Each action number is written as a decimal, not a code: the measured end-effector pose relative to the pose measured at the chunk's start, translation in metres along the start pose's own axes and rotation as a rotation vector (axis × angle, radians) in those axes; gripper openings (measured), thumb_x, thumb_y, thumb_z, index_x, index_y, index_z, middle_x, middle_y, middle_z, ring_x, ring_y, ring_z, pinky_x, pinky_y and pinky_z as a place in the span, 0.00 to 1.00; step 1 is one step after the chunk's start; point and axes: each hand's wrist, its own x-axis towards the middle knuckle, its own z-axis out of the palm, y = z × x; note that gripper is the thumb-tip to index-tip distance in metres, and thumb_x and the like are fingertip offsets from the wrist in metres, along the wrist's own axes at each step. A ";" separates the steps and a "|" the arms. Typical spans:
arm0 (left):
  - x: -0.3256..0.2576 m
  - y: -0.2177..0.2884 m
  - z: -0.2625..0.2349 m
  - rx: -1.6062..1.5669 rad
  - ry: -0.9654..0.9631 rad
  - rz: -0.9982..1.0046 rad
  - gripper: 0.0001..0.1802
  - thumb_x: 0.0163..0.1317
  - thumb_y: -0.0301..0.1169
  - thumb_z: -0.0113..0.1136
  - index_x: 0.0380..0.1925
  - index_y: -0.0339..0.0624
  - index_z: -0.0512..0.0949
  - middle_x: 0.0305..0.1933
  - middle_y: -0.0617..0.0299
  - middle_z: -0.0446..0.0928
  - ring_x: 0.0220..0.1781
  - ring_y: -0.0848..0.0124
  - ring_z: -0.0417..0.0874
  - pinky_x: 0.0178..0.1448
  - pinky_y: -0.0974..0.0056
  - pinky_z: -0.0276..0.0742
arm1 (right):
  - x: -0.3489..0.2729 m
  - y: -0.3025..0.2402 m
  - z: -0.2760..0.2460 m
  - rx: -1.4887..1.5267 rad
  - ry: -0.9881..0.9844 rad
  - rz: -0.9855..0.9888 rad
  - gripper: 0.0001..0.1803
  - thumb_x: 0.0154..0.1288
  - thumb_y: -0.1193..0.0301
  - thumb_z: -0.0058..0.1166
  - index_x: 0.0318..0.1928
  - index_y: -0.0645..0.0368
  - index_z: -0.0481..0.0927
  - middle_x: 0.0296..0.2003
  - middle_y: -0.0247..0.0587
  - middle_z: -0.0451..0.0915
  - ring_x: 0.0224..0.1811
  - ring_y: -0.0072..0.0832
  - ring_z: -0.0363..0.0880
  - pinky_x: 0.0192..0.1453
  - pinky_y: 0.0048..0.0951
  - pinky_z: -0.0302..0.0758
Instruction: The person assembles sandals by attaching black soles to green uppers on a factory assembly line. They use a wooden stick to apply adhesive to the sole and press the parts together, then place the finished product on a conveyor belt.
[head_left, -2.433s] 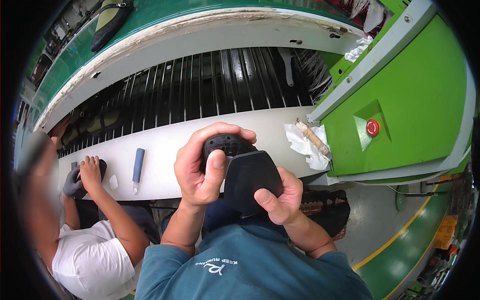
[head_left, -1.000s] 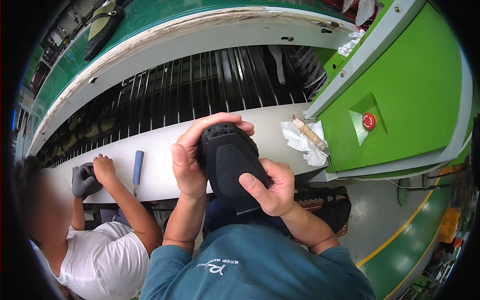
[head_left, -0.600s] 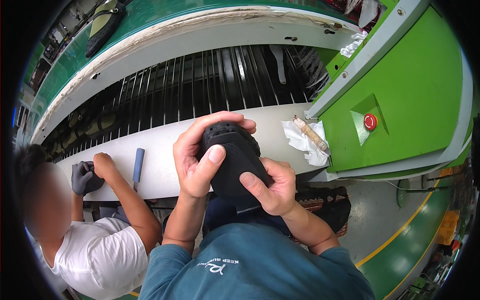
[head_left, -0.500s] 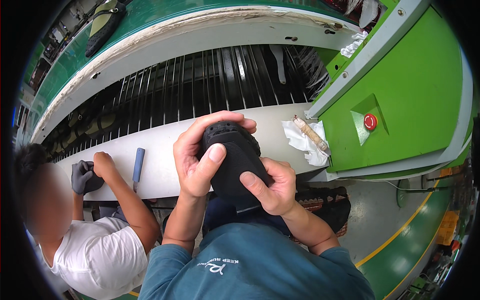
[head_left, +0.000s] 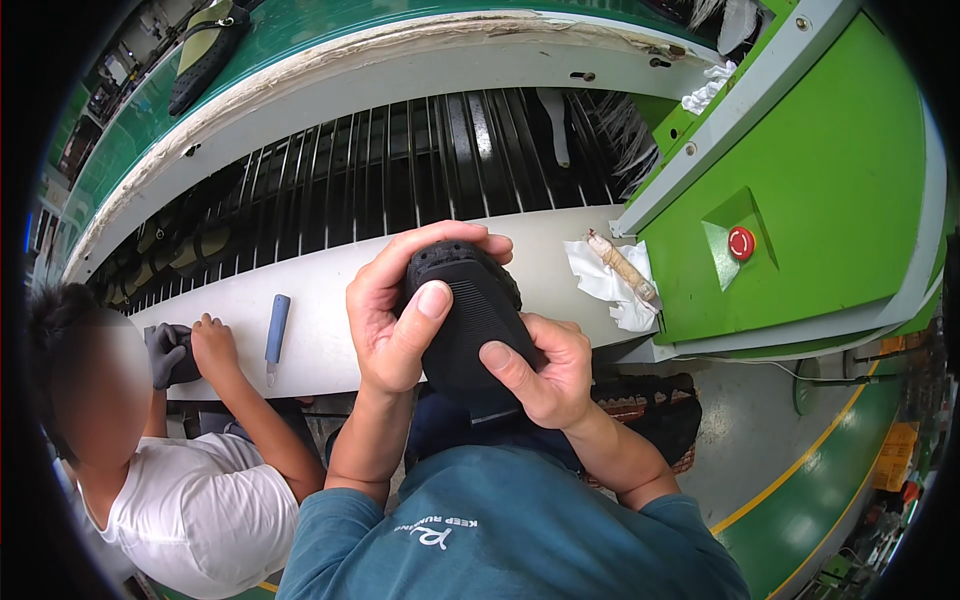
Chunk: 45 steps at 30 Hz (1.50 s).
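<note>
A black shoe (head_left: 470,335) is held in front of my chest, its ribbed sole turned up toward me. My left hand (head_left: 385,320) wraps round its far end, with the fingers curled over the end and the thumb lying on the edge of the sole. Lower down on the other side, my right hand (head_left: 552,375) grips the shoe, its thumb pressed on the sole and its other fingers mostly hidden beneath. The shoe's upper is largely out of sight behind the sole and my hands.
Beyond my hands, a white ledge (head_left: 330,262) borders a conveyor of metal rollers (head_left: 385,165). A blue-handled tool (head_left: 277,330) lies leftward; a wrapped stick (head_left: 622,268) on white cloth lies rightward. A green machine housing (head_left: 820,200) has a red button (head_left: 740,243). A co-worker sits left.
My hands and the shoe stay almost still. At the left, the co-worker's bare hand has shifted slightly beside the dark item in their gloved hand.
</note>
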 end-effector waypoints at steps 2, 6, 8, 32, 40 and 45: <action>-0.001 0.002 0.002 0.044 0.012 -0.021 0.33 0.68 0.45 0.60 0.59 0.21 0.79 0.50 0.35 0.87 0.52 0.50 0.91 0.60 0.49 0.88 | -0.001 0.001 0.000 -0.002 -0.002 0.007 0.12 0.75 0.66 0.68 0.41 0.65 0.89 0.24 0.31 0.83 0.24 0.15 0.77 0.29 0.24 0.69; -0.001 0.003 0.002 0.048 0.016 -0.014 0.33 0.68 0.45 0.60 0.59 0.22 0.79 0.50 0.35 0.87 0.53 0.50 0.91 0.60 0.49 0.88 | -0.001 0.000 -0.003 -0.023 -0.024 0.026 0.12 0.75 0.66 0.68 0.42 0.65 0.89 0.24 0.32 0.83 0.25 0.16 0.78 0.30 0.24 0.70; -0.001 0.003 0.002 0.044 0.014 -0.013 0.33 0.68 0.45 0.60 0.59 0.22 0.79 0.50 0.35 0.87 0.53 0.50 0.91 0.60 0.49 0.88 | 0.000 -0.002 -0.001 -0.022 -0.016 0.019 0.12 0.75 0.66 0.68 0.41 0.65 0.89 0.24 0.32 0.83 0.24 0.16 0.78 0.30 0.24 0.70; -0.002 0.002 0.000 0.027 0.019 0.027 0.37 0.65 0.50 0.62 0.58 0.22 0.80 0.50 0.35 0.87 0.52 0.50 0.91 0.58 0.50 0.89 | -0.001 0.004 -0.006 0.040 -0.087 0.014 0.15 0.75 0.65 0.70 0.45 0.67 0.89 0.26 0.32 0.84 0.27 0.16 0.79 0.32 0.23 0.73; -0.003 0.003 0.000 0.002 0.029 0.000 0.32 0.65 0.45 0.64 0.57 0.24 0.82 0.51 0.38 0.88 0.53 0.54 0.92 0.60 0.52 0.88 | -0.001 0.004 -0.003 0.049 -0.062 0.020 0.14 0.75 0.65 0.70 0.44 0.67 0.88 0.27 0.32 0.85 0.27 0.15 0.79 0.32 0.23 0.73; -0.004 0.002 -0.002 -0.015 0.021 0.010 0.29 0.66 0.42 0.65 0.57 0.25 0.83 0.51 0.40 0.89 0.53 0.56 0.92 0.61 0.53 0.87 | -0.002 0.004 -0.003 0.047 -0.066 0.026 0.14 0.75 0.65 0.70 0.43 0.66 0.88 0.26 0.32 0.85 0.27 0.15 0.79 0.31 0.22 0.73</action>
